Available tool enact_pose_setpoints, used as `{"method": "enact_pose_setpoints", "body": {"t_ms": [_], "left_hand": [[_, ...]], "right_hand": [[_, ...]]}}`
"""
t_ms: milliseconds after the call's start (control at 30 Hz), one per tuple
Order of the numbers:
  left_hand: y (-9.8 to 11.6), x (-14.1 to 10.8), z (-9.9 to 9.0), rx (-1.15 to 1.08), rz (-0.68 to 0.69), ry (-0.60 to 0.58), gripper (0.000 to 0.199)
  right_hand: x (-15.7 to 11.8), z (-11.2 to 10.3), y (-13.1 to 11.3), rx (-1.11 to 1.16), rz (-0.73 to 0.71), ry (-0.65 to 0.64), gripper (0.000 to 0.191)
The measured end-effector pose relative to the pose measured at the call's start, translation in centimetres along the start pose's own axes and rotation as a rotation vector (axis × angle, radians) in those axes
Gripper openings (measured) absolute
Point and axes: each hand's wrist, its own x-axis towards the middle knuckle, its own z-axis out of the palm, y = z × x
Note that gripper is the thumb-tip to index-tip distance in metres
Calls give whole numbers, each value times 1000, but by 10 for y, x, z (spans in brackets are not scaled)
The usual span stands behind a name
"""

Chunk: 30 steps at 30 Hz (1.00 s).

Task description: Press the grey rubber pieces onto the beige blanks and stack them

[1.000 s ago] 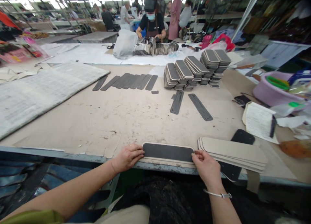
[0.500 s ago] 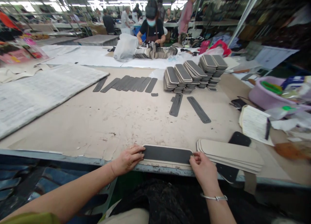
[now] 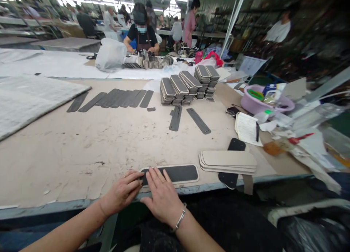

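Note:
At the table's near edge lies a dark rounded-corner strip [image 3: 182, 173] on a slightly larger beige piece, whose rim shows around it. My left hand [image 3: 121, 192] has its fingers bent together at the strip's left end, gripping it. Flat on the strip's left part rests my right hand [image 3: 161, 193], fingers stretched out and holding nothing. To the right sits a small stack of beige rounded panels [image 3: 228, 161], lying across a black strip [image 3: 236, 144] that sticks out behind and in front.
Tall stacks of dark-topped panels [image 3: 188, 84] stand farther back. Loose grey strips [image 3: 120, 98] lie at back left beside a pale board [image 3: 32, 102]. A notebook [image 3: 246, 126] and purple basin [image 3: 247, 102] are at right. A co-worker [image 3: 142, 37] works across the table.
My right hand has left the strip's right end and moved left, now flat on its surface. My left hand stays at the left end. The view has turned rightward.

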Motion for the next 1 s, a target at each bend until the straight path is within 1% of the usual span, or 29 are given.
{"method": "enact_pose_setpoints", "body": {"t_ms": [67, 133, 300, 400, 467, 533, 633, 700, 733, 767, 867, 900, 933, 1000], "left_hand": [[1, 1, -1, 5, -9, -6, 17], [2, 1, -2, 2, -23, -9, 17], [2, 2, -2, -18, -43, -16, 16], [1, -1, -1, -24, -47, -19, 17], [2, -5, -2, -35, -41, -10, 21], [4, -11, -5, -59, -56, 9, 25], [10, -15, -13, -71, -166, 76, 33], [17, -8, -16, -33, -216, 102, 41], [21, 0, -16, -7, -219, 79, 46], [26, 8, -14, 16, -203, 24, 51], [41, 35, -4, 73, -147, -246, 70], [44, 42, 0, 94, -137, -320, 75], [46, 46, 4, 114, -131, -372, 79], [45, 49, 11, 150, -129, -414, 81]], "right_hand": [[1, 6, 3, 4, 9, -45, 68], [-7, 5, 17, -18, 53, -69, 69], [-43, -18, 73, -166, 212, -56, 65], [-60, -25, 97, -247, 268, -27, 65], [-66, -24, 104, -278, 280, -12, 67], [-67, -21, 106, -291, 277, 12, 69], [-66, -15, 106, -285, 259, 52, 71], [-66, -12, 107, -282, 248, 64, 71], [-67, -11, 107, -284, 249, 64, 72], [-67, -11, 107, -288, 252, 62, 72], [-69, -14, 107, -296, 263, 49, 70], [-70, -15, 107, -294, 263, 45, 70], [-69, -15, 107, -289, 260, 42, 69], [-68, -15, 107, -269, 263, 38, 69]]}}
